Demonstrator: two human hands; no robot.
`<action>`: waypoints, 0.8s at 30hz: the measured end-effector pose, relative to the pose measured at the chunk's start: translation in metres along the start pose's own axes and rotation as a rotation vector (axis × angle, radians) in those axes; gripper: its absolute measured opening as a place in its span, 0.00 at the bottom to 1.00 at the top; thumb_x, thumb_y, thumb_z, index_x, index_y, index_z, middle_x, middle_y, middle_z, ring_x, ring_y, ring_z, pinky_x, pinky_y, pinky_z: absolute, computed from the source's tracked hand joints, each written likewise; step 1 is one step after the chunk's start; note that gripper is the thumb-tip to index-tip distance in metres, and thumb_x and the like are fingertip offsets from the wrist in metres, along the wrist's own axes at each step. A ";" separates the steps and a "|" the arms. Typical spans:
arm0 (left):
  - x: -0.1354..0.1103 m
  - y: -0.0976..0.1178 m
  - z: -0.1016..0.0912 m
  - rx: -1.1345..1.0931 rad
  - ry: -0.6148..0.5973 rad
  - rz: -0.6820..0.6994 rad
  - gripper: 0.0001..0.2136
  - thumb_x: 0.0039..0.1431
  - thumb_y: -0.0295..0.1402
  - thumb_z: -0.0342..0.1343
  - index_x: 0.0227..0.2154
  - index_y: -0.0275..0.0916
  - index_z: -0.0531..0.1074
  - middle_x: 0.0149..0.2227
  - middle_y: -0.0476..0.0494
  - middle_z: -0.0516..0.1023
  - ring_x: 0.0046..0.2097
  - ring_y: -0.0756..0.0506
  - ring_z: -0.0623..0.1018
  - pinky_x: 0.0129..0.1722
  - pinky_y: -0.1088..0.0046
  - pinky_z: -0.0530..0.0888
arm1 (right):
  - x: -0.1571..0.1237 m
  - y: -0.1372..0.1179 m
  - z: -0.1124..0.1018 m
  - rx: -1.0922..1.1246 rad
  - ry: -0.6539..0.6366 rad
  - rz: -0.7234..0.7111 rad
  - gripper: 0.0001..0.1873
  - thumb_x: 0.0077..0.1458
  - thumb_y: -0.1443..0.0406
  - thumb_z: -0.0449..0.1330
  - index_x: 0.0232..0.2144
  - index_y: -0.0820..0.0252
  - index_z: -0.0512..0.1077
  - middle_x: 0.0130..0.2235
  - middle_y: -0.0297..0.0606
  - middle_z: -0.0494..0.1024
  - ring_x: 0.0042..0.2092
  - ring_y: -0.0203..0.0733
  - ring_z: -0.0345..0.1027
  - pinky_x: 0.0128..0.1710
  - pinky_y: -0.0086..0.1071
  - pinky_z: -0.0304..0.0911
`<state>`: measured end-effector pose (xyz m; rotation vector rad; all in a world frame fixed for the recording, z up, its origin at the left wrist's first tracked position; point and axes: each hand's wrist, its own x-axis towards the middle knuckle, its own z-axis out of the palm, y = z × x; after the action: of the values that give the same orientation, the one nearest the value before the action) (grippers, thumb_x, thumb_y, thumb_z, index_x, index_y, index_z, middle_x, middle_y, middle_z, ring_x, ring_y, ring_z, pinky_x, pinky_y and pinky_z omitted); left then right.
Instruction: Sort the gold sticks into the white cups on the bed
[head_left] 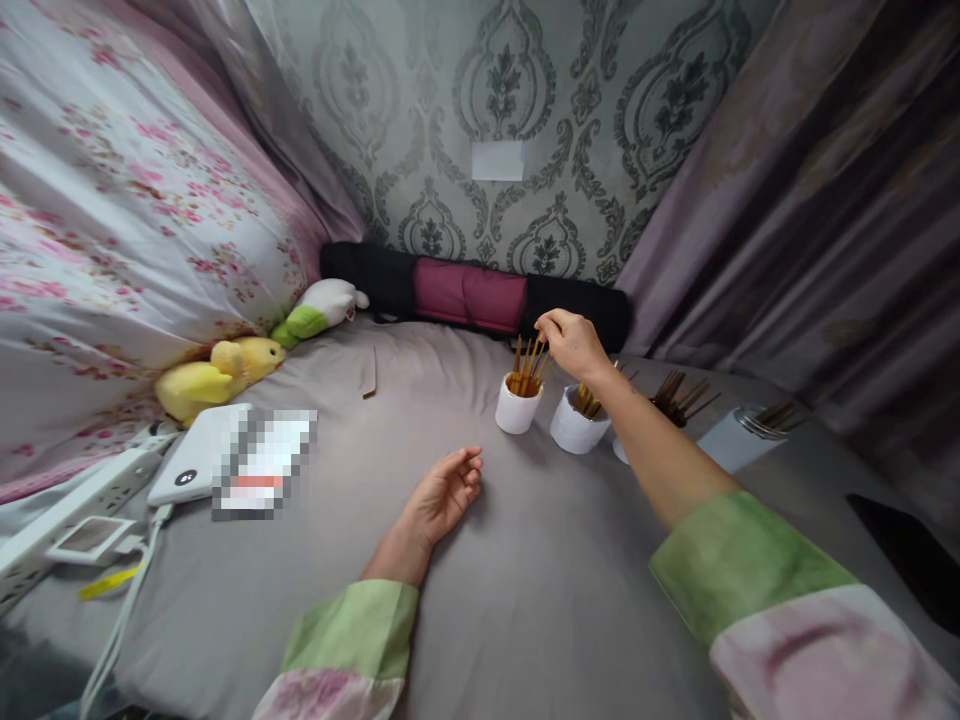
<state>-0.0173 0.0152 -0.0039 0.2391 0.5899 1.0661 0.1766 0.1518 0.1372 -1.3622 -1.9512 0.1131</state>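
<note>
My right hand (pixel 574 342) is raised above a small white cup (pixel 519 410), its fingertips pinched at the top of a thin wooden stick. Several more thin brown sticks (pixel 526 368) stand upright or slightly leaning in that cup. Beneath my right forearm is a second white cup (pixel 579 430) with sticks in it. Farther right, a third container is mostly hidden by the arm, and dark sticks (pixel 679 398) rise out of it. My left hand (pixel 446 495) rests on the grey sheet (pixel 525 560), fingers loosely curled, thumb on top and nothing visible in it.
A white jar (pixel 739 438) with sticks lies right of the cups, near a dark flat object (pixel 904 550). At left are a power bank (pixel 199 455), a power strip (pixel 71 520), cables and plush toys (pixel 221 378). A black and maroon roll (pixel 470 293) lines the wall.
</note>
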 end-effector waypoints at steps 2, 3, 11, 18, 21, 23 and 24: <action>0.000 0.000 0.000 0.002 -0.003 0.002 0.06 0.53 0.26 0.52 0.33 0.30 0.70 0.27 0.45 0.70 0.24 0.55 0.68 0.20 0.82 0.65 | 0.000 0.000 0.000 -0.010 -0.009 0.005 0.14 0.54 0.64 0.47 0.29 0.60 0.72 0.28 0.36 0.75 0.31 0.36 0.67 0.33 0.27 0.57; 0.000 0.000 0.000 0.003 -0.004 0.003 0.06 0.53 0.27 0.52 0.33 0.30 0.70 0.27 0.45 0.70 0.24 0.55 0.68 0.20 0.82 0.65 | 0.000 0.000 0.001 -0.013 -0.011 0.006 0.14 0.54 0.64 0.48 0.30 0.60 0.73 0.28 0.36 0.75 0.32 0.36 0.67 0.33 0.27 0.57; 0.000 0.000 0.001 0.006 -0.003 -0.003 0.06 0.53 0.27 0.52 0.33 0.30 0.70 0.27 0.45 0.70 0.24 0.56 0.68 0.20 0.82 0.65 | -0.001 0.006 0.004 -0.046 -0.030 0.012 0.12 0.52 0.62 0.51 0.32 0.58 0.74 0.30 0.36 0.77 0.34 0.37 0.68 0.34 0.29 0.58; 0.000 0.000 0.001 0.009 0.002 -0.002 0.06 0.53 0.26 0.52 0.33 0.30 0.70 0.26 0.45 0.70 0.24 0.56 0.68 0.20 0.82 0.65 | -0.001 0.004 0.003 -0.167 -0.031 0.008 0.11 0.52 0.61 0.53 0.33 0.55 0.75 0.37 0.37 0.75 0.39 0.40 0.66 0.37 0.31 0.58; 0.000 0.000 0.001 0.012 0.001 -0.003 0.06 0.53 0.27 0.52 0.33 0.30 0.70 0.27 0.46 0.70 0.24 0.56 0.68 0.20 0.82 0.65 | -0.002 0.002 0.003 -0.219 -0.032 0.023 0.11 0.52 0.60 0.53 0.34 0.53 0.75 0.37 0.37 0.74 0.39 0.40 0.65 0.35 0.31 0.58; 0.000 0.000 0.000 0.014 0.005 -0.001 0.06 0.53 0.27 0.52 0.34 0.30 0.70 0.27 0.46 0.70 0.24 0.56 0.68 0.20 0.82 0.65 | -0.003 0.002 0.004 -0.240 -0.036 0.026 0.11 0.52 0.60 0.54 0.33 0.52 0.76 0.37 0.37 0.73 0.38 0.40 0.65 0.34 0.30 0.58; 0.000 0.000 0.000 0.015 0.006 0.000 0.06 0.53 0.27 0.52 0.34 0.30 0.70 0.27 0.46 0.70 0.24 0.56 0.68 0.21 0.82 0.66 | -0.004 0.002 0.005 -0.245 -0.036 0.025 0.10 0.52 0.61 0.54 0.32 0.52 0.76 0.37 0.37 0.72 0.38 0.39 0.65 0.33 0.30 0.58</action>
<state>-0.0170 0.0154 -0.0039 0.2489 0.6031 1.0635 0.1758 0.1511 0.1305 -1.5508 -2.0298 -0.0938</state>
